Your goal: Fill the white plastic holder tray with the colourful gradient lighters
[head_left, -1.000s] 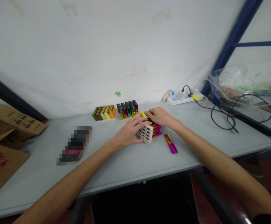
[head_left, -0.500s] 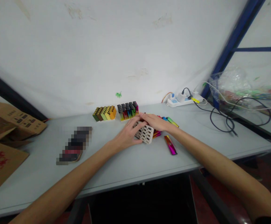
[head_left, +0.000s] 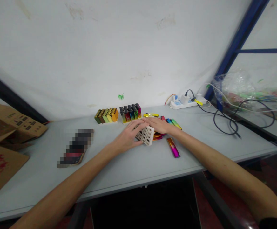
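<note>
Perforated white tray (head_left: 146, 135), tilted midway along the grey table (head_left: 119, 171), is pinched by the left hand (head_left: 129, 134), thumb low; the right hand (head_left: 158, 125) partly covers lighters (head_left: 158, 137) beside it, grip undeterminable. Judged step: steadying both; next move calls for even support. Power strip (head_left: 188, 103) at right rear; scuffed white wall (head_left: 100, 63) behind.

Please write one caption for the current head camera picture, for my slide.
Left hand grips a tilted white perforated tray, right hand at its top edge, loose lighters lying nearby.
</note>
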`<action>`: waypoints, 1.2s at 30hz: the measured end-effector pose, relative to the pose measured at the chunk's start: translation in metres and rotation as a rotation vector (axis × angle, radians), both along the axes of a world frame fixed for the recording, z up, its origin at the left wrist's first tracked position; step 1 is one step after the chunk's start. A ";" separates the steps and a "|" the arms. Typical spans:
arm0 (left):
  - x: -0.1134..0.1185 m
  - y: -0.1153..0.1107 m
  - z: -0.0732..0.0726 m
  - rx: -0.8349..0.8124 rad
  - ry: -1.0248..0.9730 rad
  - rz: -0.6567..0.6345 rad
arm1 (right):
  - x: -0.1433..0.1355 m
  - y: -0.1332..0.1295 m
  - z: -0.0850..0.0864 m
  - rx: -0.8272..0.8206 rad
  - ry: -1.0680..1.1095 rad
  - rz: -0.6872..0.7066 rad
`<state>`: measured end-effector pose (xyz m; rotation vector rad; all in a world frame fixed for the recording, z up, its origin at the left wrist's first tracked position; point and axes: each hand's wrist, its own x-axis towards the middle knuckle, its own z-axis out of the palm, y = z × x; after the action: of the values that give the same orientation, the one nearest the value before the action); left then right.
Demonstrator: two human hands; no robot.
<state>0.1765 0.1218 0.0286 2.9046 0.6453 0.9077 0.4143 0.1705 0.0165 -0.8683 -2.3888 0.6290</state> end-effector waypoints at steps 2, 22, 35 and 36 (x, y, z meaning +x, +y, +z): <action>0.000 0.000 -0.001 -0.007 -0.001 0.001 | 0.001 0.002 -0.001 0.008 -0.012 -0.004; 0.001 0.003 -0.011 0.028 -0.072 0.022 | -0.014 -0.013 0.011 0.101 0.040 -0.072; -0.006 0.009 -0.002 -0.029 -0.022 0.005 | -0.012 -0.002 -0.003 0.339 -0.097 -0.080; -0.007 0.009 -0.001 -0.034 -0.018 0.000 | -0.013 -0.002 -0.003 0.354 -0.110 -0.089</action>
<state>0.1696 0.1311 0.0280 2.8631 0.6524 0.9129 0.4013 0.1687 0.0136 -0.8634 -2.4390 0.1174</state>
